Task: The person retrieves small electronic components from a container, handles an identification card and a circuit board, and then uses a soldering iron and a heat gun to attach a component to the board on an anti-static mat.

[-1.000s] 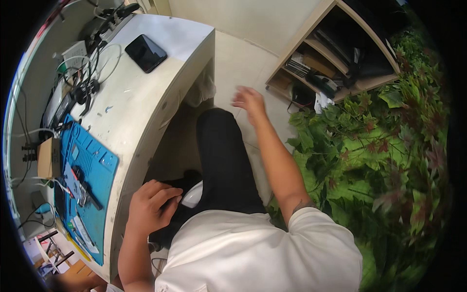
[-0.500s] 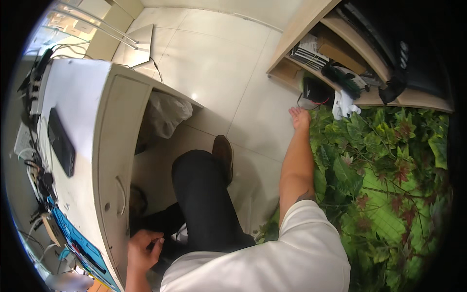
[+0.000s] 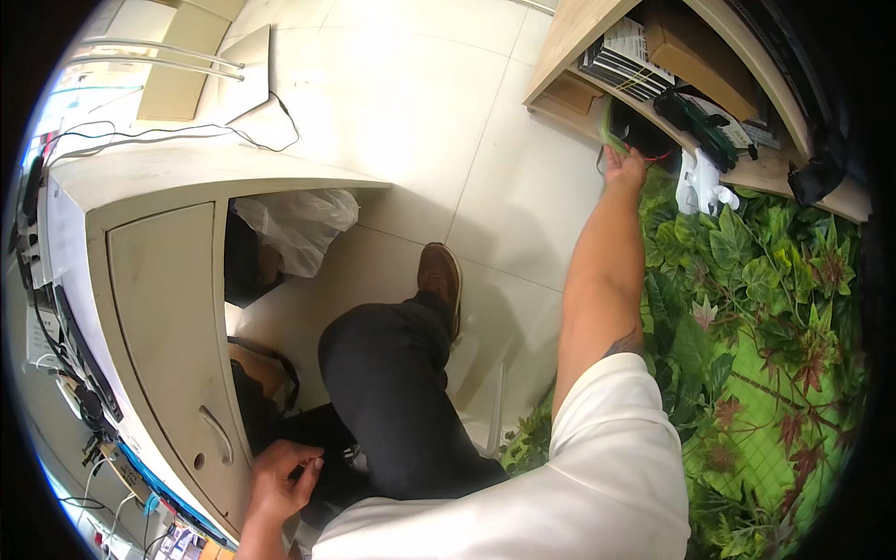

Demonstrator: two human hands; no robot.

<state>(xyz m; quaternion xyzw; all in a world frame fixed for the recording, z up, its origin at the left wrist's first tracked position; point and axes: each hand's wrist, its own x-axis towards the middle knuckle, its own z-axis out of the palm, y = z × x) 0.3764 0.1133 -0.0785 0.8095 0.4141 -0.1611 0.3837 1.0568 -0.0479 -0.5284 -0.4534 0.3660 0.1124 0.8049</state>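
Note:
My right hand (image 3: 623, 168) reaches out to the low shelf at the upper right. Its fingers close around the lower end of a green strip (image 3: 610, 129), whose exact kind I cannot make out. Behind it is a dark object (image 3: 642, 135) with a thin red cord, partly in shadow. My left hand (image 3: 283, 478) rests low by the cabinet, near my dark trousers. Its fingers are curled, thumb close to the forefinger; anything in them is too small or hidden to tell.
A pale cabinet (image 3: 163, 289) stands on the left, with a clear plastic bag (image 3: 313, 229) in its open side. The wooden shelf (image 3: 560, 56) holds stacked cases (image 3: 625, 65), a cardboard box (image 3: 700, 61) and a white plastic object (image 3: 698, 182). Artificial leaves (image 3: 756, 252) cover the right side.
My right hand has moved farther in to the shelf, from open fingers to a grip on the green strip. My left hand stays curled in nearly the same place. The view has shifted.

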